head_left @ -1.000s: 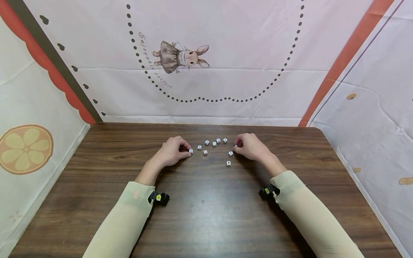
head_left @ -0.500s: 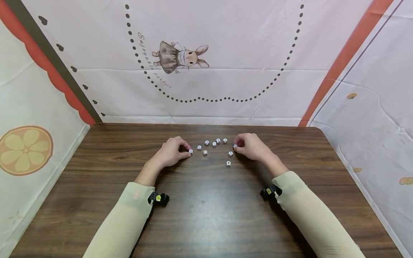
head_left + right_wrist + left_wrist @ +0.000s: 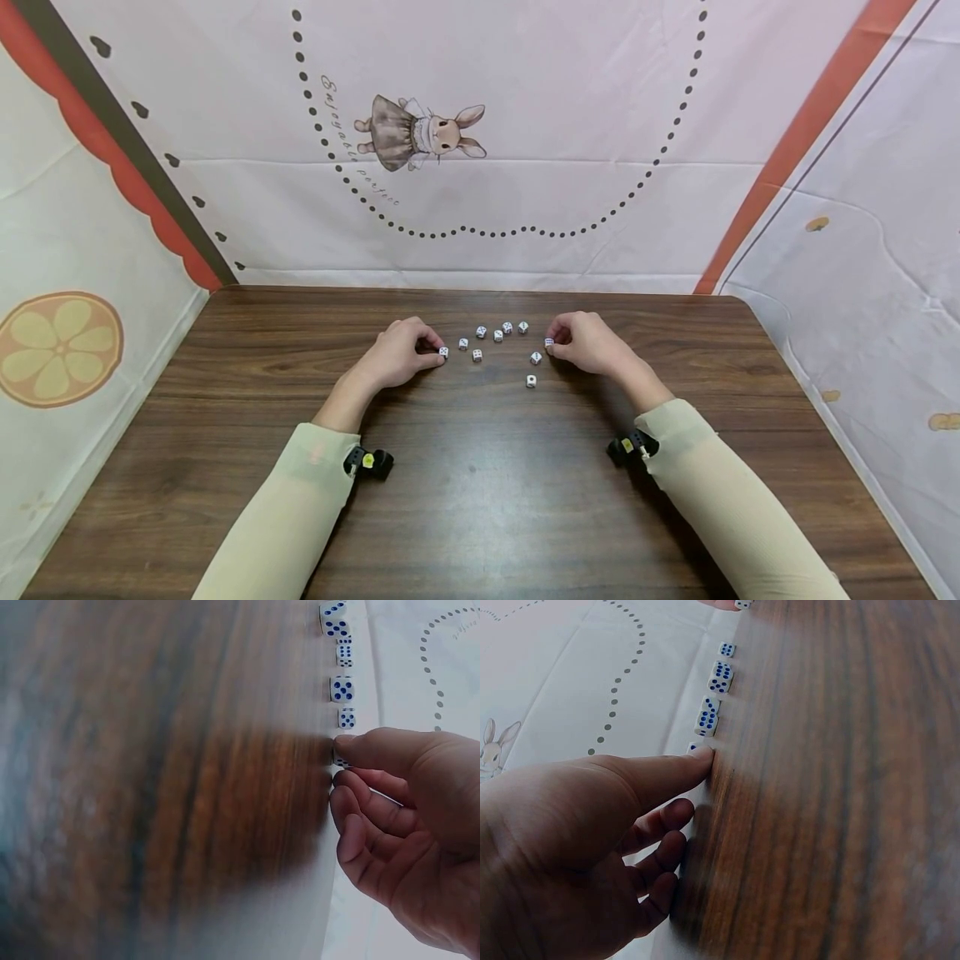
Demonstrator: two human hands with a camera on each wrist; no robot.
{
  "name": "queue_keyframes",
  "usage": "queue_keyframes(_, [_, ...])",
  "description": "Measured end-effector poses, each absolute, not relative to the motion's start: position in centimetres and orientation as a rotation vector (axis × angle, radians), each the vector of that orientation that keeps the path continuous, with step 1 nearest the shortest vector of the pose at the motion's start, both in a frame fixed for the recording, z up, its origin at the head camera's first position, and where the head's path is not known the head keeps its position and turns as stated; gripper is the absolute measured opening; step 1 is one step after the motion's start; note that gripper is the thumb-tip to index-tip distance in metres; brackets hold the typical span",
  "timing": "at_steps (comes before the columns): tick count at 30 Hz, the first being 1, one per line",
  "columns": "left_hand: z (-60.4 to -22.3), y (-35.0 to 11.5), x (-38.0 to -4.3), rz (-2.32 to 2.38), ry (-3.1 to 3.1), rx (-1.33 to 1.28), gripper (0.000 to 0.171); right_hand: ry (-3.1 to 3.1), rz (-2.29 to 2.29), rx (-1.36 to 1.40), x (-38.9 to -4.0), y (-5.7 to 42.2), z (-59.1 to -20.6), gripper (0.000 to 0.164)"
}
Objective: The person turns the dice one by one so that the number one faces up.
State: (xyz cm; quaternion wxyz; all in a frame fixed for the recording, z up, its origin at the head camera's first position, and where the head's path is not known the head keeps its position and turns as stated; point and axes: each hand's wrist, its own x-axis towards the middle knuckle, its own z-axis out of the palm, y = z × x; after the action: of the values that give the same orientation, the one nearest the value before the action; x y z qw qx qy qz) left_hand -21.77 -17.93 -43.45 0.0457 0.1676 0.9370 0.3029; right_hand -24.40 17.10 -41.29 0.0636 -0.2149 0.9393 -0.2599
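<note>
My left hand (image 3: 405,352) pinches a white die (image 3: 444,352) between thumb and index finger at the left end of a loose group of dice. Across from it, my right hand (image 3: 588,342) pinches another die (image 3: 549,342) at the right end. In the wrist views the thumbs cover most of both held dice. Between the hands lie several more white dice with dark pips, among them one (image 3: 477,355) near the left hand and one (image 3: 536,358) close to the right fingers. The nearest die (image 3: 531,381) shows a single large pip on top.
The dice lie on a dark wood-grain table (image 3: 480,483), toward its far edge. A pale printed cloth (image 3: 570,125) hangs behind, with similar cloth at both sides. Each wrist carries a small black camera (image 3: 378,463).
My right hand has shifted slightly, and its die, mostly covered a second ago, now shows between the fingertips. My left hand has stayed put on its die.
</note>
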Motion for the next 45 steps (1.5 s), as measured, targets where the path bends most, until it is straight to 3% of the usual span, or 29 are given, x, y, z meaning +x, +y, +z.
queue_keyframes(13, [-43.42,-17.95,-21.83,0.915,2.871,0.528,0.013,2.840,-0.706,-0.757,-24.57,16.78,-41.09,0.019])
queue_keyframes(23, [-43.38,-17.91,-21.81,0.916,2.864,0.527,0.012,2.849,-0.629,-0.795,-24.59,16.43,-40.99,0.007])
queue_keyframes(45, [-43.42,-18.02,-21.84,0.905,2.866,0.531,0.011,2.817,-0.852,-0.698,-24.38,17.38,-41.28,0.004])
